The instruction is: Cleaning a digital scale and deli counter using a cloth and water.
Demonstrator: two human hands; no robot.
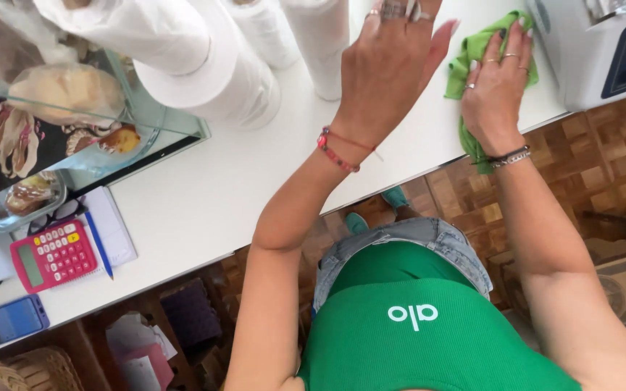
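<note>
My right hand (498, 87) presses a crumpled green cloth (472, 54) flat, fingers spread, at the near edge of the white table (204, 188); the cloth's long axis runs away from me. My left hand (389, 61) rests just beside it, open, holding nothing.

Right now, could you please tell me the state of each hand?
Left hand: open, fingers spread, over the white counter, holding nothing.
Right hand: pressed flat on the green cloth, not clenched.
</note>
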